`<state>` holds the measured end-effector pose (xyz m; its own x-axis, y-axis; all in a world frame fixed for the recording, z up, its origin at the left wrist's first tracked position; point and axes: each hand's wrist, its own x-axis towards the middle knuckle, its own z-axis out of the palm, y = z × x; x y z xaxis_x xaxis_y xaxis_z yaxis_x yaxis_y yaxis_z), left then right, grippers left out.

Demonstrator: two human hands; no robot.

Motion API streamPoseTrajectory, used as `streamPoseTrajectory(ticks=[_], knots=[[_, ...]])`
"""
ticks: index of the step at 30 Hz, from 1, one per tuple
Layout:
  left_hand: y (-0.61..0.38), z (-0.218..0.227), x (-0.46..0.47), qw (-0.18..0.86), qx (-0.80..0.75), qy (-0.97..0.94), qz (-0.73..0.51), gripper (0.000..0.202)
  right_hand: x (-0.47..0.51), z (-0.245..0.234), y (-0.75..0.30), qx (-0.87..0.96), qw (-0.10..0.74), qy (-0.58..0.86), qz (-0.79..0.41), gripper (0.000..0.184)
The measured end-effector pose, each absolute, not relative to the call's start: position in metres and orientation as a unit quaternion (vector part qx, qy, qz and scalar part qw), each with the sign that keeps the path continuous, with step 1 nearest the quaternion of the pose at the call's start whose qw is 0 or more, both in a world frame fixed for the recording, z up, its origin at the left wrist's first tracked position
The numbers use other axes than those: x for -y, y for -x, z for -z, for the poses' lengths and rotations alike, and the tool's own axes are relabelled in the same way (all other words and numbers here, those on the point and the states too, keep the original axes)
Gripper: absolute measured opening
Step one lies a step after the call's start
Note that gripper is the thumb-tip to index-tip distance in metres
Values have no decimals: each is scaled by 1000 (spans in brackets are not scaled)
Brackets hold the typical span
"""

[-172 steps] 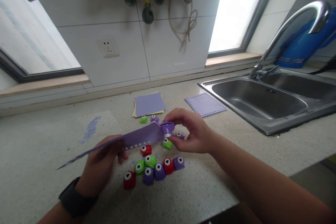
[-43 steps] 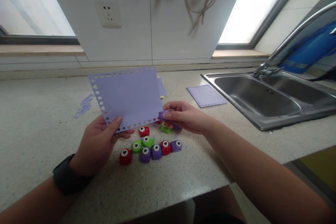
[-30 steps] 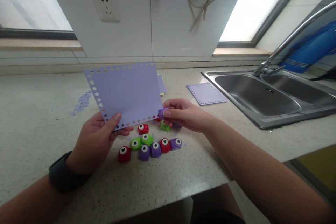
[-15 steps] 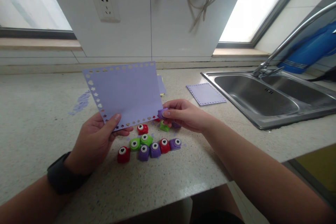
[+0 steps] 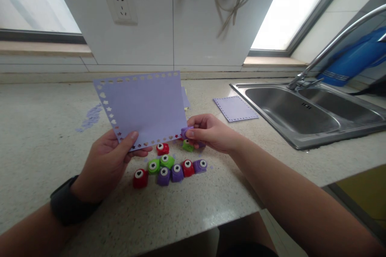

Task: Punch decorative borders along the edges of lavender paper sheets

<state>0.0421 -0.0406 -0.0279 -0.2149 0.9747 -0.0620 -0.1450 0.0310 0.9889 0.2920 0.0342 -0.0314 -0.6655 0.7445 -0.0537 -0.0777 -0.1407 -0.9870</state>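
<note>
A sheet of purple paper (image 5: 144, 108) is held up at a tilt, with small shapes such as hearts and stars cut along its left, top and bottom edges. My left hand (image 5: 113, 158) grips its lower left corner, thumb on the front face. At the lower right corner, my right hand (image 5: 208, 132) pinches a purple craft punch (image 5: 186, 132) that sits against the paper's edge. Below the sheet, several more punches stand on the counter, among them a red punch (image 5: 140, 178), a green punch (image 5: 154, 166) and a purple punch (image 5: 200, 166).
A stack of punched purple paper (image 5: 235, 108) lies beside the steel sink (image 5: 289, 108) on the right. Purple paper cut-outs (image 5: 90, 117) are heaped on the counter (image 5: 45, 128) at the left. Behind the held sheet, more paper (image 5: 185, 98) partly shows.
Both hands, the sheet and the punch keep nearly the same positions. The whole view has shifted very slightly.
</note>
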Motion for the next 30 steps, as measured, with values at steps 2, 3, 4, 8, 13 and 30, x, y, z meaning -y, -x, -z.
streamPoseTrajectory(ticks=[2, 3, 4, 8, 13, 30], knots=[[-42, 28, 41, 490, -528, -391, -573, 23, -34, 31, -291, 589, 292, 286, -697, 23], [-42, 27, 41, 492, -529, -388, -572, 23, -34, 30, -291, 590, 292, 288, -696, 24], [-42, 27, 40, 496, -530, -384, -571, 24, -34, 30, -291, 590, 292, 289, -695, 25], [-45, 23, 40, 512, -525, -366, -573, 26, -34, 30, -290, 587, 294, 296, -694, 25], [-47, 23, 40, 515, -514, -365, -581, 25, -34, 31, -291, 582, 295, 299, -697, 24], [-43, 30, 40, 499, -534, -381, -566, 18, -31, 27, -287, 590, 297, 311, -683, 28]])
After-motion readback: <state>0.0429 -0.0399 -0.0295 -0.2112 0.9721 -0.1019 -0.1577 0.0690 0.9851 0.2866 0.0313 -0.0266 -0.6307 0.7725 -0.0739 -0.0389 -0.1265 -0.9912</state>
